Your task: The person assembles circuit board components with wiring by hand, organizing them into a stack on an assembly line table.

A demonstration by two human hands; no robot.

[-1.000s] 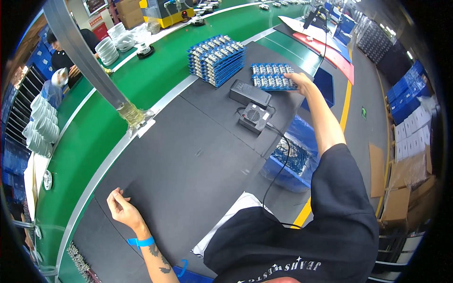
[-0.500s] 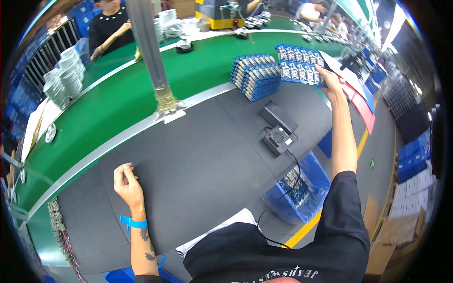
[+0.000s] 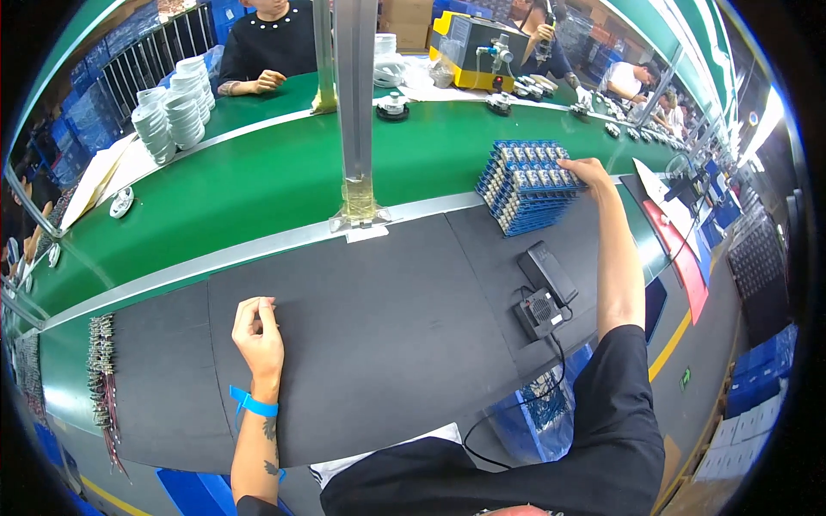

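Note:
A tall stack of blue circuit board panels (image 3: 527,193) with rows of pale components stands at the far right of the black mat, beside the green belt. My right hand (image 3: 589,174) pinches the right edge of the top circuit board panel (image 3: 540,163), which lies on or just over the stack; I cannot tell which. My left hand (image 3: 258,340) is on or close over the mat at the left, fingers curled and pressed to the thumb. Whatever its fingers may hold is hidden. A blue band (image 3: 252,402) circles the left wrist.
A small black device (image 3: 540,314) with a cable and a black box (image 3: 548,273) lie before the stack. A metal post (image 3: 354,112) rises at the belt's edge. Wired parts (image 3: 101,370) line the mat's left end. A lined blue bin (image 3: 538,417) stands below. Co-workers sit across the belt.
My right hand has brought the circuit board panel from the right of the stack onto or just over its top. The whole view has shifted; my left hand keeps its curled pose.

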